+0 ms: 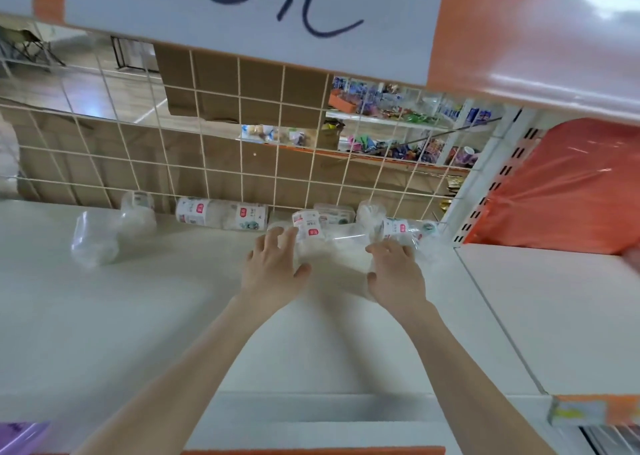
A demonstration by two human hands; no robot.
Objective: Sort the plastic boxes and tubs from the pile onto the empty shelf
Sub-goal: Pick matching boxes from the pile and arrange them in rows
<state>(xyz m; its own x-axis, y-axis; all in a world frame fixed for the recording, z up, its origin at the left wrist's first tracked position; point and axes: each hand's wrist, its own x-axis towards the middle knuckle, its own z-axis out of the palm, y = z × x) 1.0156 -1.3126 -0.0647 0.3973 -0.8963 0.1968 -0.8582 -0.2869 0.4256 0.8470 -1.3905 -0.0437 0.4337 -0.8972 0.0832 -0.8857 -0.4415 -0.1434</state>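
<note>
A stack of clear tubs (pixel 334 246) lies on its side near the back of the white shelf (pixel 138 333), its long axis running left to right, parallel to the wire grid (pixel 221 135) behind it. It sits between the two hands, so the coming move, as I judge it, turns on pushing or seating it straight back toward the grid, beside the tubs already lined up there.

The left hand (pixel 277 267) cups the left end, where the red-and-white label shows; its fingers (pixel 282 238) are spread wide and curve over the top, thumb low in front. The right hand (pixel 396 271) presses the right end, fingers half curled over the clear plastic, thumb pointing inward along the shelf. Both hands touch the stack in a loose two-sided hold, not clenched; neither is nearer than the other.

Further left, a labelled stack (pixel 221 213) rests against the grid, and a loose clear tub (pixel 95 238) lies well apart from it.
</note>
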